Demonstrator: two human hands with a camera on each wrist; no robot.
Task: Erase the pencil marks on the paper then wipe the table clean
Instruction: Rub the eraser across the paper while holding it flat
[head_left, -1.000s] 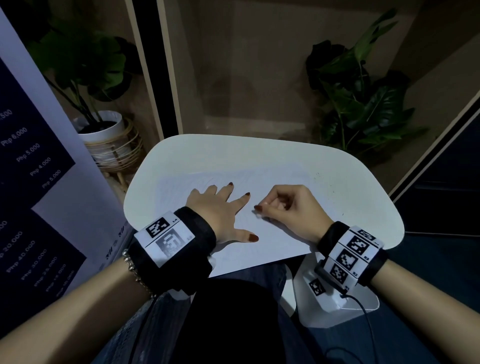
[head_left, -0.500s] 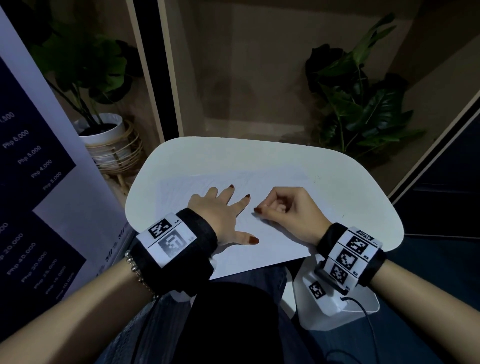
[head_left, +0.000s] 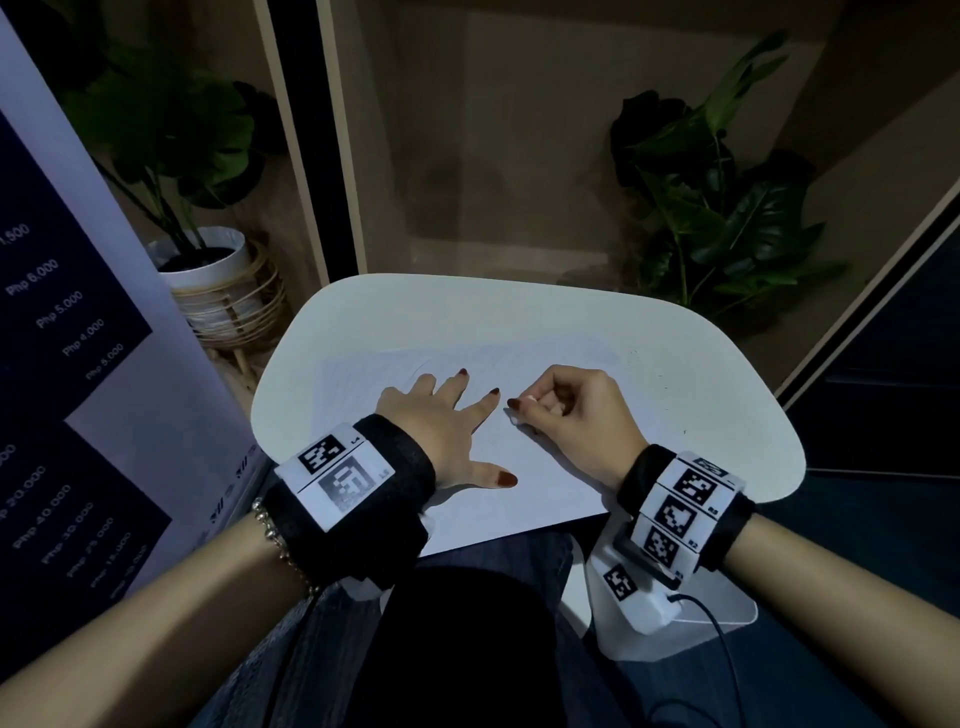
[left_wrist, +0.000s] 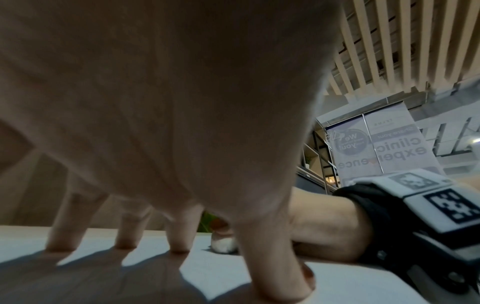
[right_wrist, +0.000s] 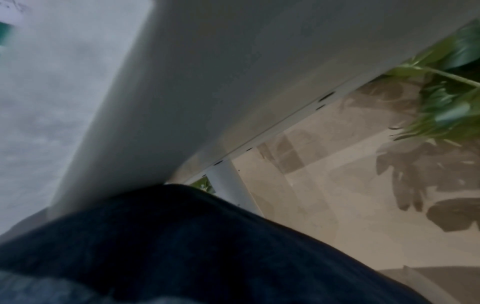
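Head: right hand (head_left: 576, 410) rubs eraser (head_left: 514, 418) (white) on paper (head_left: 545, 483).

I sit in dim light before a tan panelled wall (head_left: 519, 130) with a pale upright post (head_left: 337, 130) beside a dark strip. To my left a leafy plant grows from a white pot (head_left: 208, 260) in a rattan stand (head_left: 234, 317), behind a price banner (head_left: 78, 338). To my right stands a dark monstera plant (head_left: 717, 197). Overhead run pale ceiling slats (left_wrist: 402, 41).
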